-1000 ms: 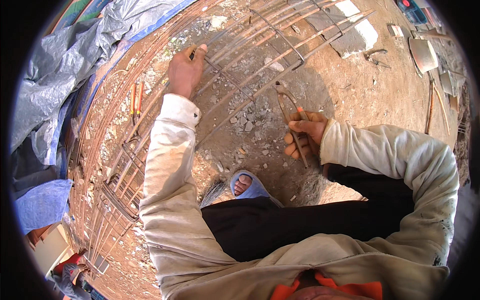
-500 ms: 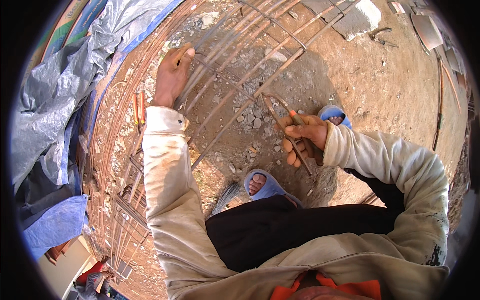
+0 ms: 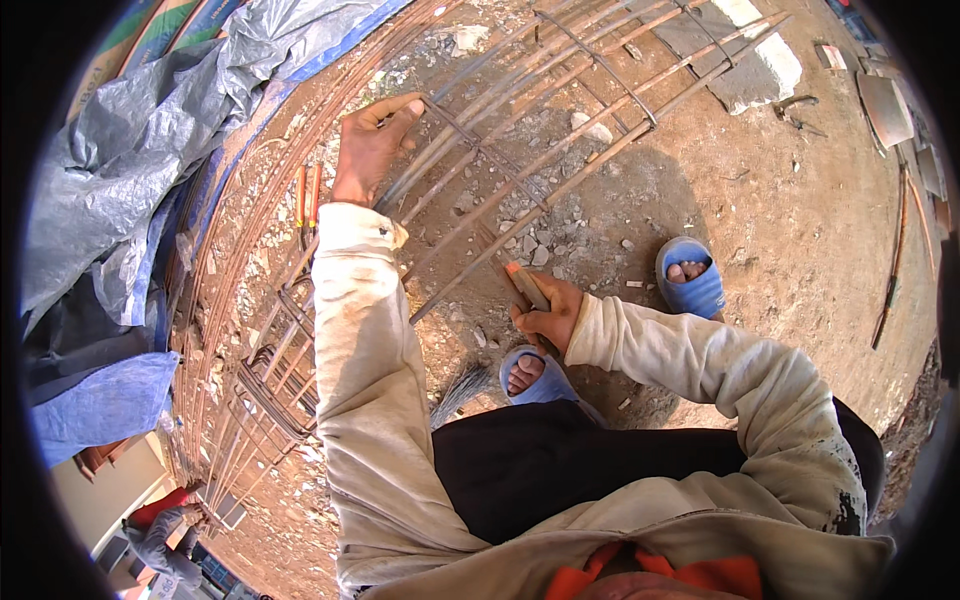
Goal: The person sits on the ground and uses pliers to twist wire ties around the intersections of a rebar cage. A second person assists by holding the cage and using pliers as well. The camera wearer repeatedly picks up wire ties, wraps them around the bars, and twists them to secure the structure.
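Observation:
My left hand (image 3: 375, 145) is closed in a pinch at the corner of a thin steel stirrup (image 3: 480, 150), which crosses several long reinforcing bars (image 3: 510, 226) of a cage. Its other fingers curl in toward the palm. Lower and to the right, my right hand (image 3: 550, 310) wraps round a worn metal hand tool with an orange patch (image 3: 523, 284). The tool's front end points up-left at the nearest bar; whether it touches is unclear. Part of the tool is hidden by my fingers.
Orange-handled pliers (image 3: 307, 200) lie by my left sleeve. Another bar cage (image 3: 270, 390) sits at lower left, near a person (image 3: 165, 530). A grey tarp (image 3: 190, 130) covers the left side. My blue sandals (image 3: 692, 280) stand on stony dirt. A concrete slab (image 3: 735, 75) lies far right.
The right hand has moved left and down with the tool, now turned nearer the bars. The left hand keeps its pinch on the stirrup. The whole view has shifted a little.

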Demonstrator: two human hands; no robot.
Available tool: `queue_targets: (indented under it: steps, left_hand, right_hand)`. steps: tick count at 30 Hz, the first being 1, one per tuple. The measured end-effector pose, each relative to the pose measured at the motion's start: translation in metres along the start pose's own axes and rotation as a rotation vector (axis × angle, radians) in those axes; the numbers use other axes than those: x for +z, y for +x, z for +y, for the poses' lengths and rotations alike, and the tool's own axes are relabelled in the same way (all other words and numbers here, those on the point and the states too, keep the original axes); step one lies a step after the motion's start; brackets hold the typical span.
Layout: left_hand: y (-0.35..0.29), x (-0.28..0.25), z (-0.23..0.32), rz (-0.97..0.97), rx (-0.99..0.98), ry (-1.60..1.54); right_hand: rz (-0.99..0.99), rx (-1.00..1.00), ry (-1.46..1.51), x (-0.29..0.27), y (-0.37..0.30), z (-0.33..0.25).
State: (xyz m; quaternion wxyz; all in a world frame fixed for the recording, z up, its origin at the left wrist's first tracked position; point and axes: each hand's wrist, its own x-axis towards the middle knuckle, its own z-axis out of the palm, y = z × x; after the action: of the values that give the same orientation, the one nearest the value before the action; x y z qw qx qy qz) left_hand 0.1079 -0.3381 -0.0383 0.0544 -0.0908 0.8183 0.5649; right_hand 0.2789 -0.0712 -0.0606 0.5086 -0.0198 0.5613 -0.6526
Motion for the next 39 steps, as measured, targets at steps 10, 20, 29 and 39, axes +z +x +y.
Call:
queue_targets:
  steps: [10, 20, 29, 39]
  left_hand:
    - [0.002, 0.006, 0.001, -0.002, -0.009, 0.005]
    - [0.008, 0.018, 0.011, 0.018, -0.001, 0.057]
    - [0.005, 0.028, 0.021, 0.122, 0.050, 0.193]
    - [0.009, 0.016, 0.023, -0.084, -0.020, 0.156]
  right_hand:
    - [0.258, -0.357, 0.154, -0.019, 0.053, 0.018]
    - [0.128, -0.391, 0.191, -0.037, 0.043, 0.019]
    - [0.049, -0.378, 0.200, -0.045, 0.039, 0.019]
    - [0.053, -0.335, 0.135, -0.038, 0.038, 0.035]
